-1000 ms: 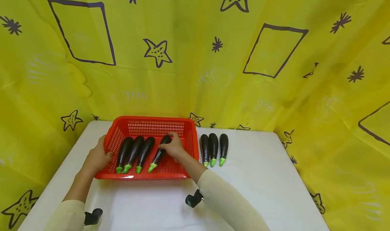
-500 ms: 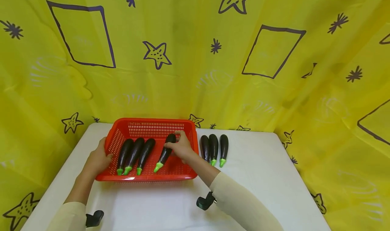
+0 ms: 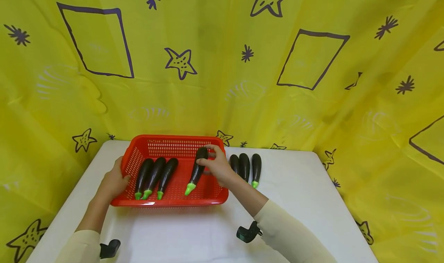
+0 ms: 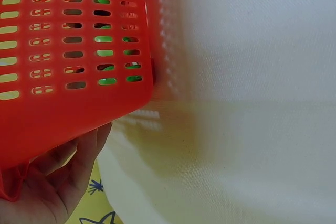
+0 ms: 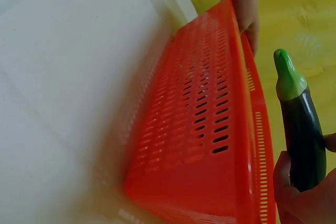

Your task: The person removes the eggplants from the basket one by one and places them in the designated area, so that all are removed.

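Observation:
A red plastic basket (image 3: 180, 137) with slotted walls stands on the table. My left hand (image 3: 114, 182) grips its left end, thumb over the rim; in the left wrist view the fingers (image 4: 86, 153) lie along the outside of the wall. With my right hand (image 3: 220, 167) I hold a dark eggplant (image 3: 197, 175) over the right half of the basket, its green stem tip pointing toward me. The right wrist view has this eggplant (image 5: 302, 124) above the rim, pinched at its thick end. Three more eggplants (image 3: 154, 178) lie side by side inside, to the left.
Right of the basket, three eggplants (image 3: 256, 168) lie on the white table (image 3: 298, 201), partly behind my right hand and forearm. A yellow patterned curtain (image 3: 215, 101) hangs close behind the table and along both sides. Each wrist carries a black camera mount (image 3: 248, 232).
My right hand has lifted the eggplant from the basket floor and moved it right, away from the three others inside. My left hand keeps its grip on the basket.

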`<state>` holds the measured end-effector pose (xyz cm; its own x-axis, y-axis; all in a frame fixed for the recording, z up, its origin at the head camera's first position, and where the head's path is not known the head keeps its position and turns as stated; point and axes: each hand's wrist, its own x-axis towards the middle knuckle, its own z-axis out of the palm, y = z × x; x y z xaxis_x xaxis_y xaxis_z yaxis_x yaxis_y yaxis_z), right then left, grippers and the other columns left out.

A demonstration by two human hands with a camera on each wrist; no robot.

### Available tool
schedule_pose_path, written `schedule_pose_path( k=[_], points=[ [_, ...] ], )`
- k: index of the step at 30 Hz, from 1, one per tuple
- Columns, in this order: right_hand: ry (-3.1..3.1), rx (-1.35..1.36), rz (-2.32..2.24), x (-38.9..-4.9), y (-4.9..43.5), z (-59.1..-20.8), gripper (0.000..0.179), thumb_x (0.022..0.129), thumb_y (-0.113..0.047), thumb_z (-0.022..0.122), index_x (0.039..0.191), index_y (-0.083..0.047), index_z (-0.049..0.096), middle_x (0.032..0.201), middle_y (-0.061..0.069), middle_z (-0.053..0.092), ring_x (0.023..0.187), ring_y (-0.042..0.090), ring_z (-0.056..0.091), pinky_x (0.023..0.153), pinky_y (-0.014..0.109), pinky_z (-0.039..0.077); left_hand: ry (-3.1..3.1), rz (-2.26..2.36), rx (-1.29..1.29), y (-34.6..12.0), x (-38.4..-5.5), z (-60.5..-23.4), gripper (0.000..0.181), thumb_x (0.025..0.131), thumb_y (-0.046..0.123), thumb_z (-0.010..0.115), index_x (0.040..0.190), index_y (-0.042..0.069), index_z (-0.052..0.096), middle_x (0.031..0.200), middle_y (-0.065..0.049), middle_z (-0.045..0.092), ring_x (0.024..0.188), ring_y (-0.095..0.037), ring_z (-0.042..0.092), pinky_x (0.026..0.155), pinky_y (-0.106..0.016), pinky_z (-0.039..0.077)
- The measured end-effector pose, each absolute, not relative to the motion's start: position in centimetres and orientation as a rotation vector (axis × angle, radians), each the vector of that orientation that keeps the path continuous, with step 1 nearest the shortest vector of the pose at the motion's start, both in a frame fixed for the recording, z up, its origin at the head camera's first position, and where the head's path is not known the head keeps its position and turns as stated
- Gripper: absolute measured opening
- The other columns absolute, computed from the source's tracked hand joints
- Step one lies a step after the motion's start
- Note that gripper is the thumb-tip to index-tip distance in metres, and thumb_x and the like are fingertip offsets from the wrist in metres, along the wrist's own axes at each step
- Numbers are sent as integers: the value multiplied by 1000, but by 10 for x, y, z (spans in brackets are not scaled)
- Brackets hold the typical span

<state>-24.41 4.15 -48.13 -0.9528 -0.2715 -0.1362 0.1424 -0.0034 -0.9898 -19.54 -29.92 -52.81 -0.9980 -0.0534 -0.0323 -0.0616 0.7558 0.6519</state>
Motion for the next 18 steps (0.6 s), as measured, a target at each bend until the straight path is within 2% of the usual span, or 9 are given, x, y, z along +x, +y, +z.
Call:
schedule_pose_path(
  k=[11, 18],
  points=[
    [2052, -175, -2031, -240, 79, -468, 71, 95, -2, 68, 159, -4, 39, 142, 28, 47, 99, 30, 69, 76, 35, 60, 2915, 1096, -113, -298, -195, -526, 73, 96, -1, 55, 155, -14, 12, 121, -49, 52, 91, -52, 63, 77, -64, 54],
    [2135, -160, -1984, -234, 105, -466, 70, 96, -5, 67, 160, -6, 38, 143, 27, 51, 115, 36, 63, 86, 40, 58, 2910, 1104, -109, -298, -195, -528, 74, 96, -1, 55, 155, -13, 13, 120, -48, 53, 90, -51, 64, 76, -62, 55]
  ],
)
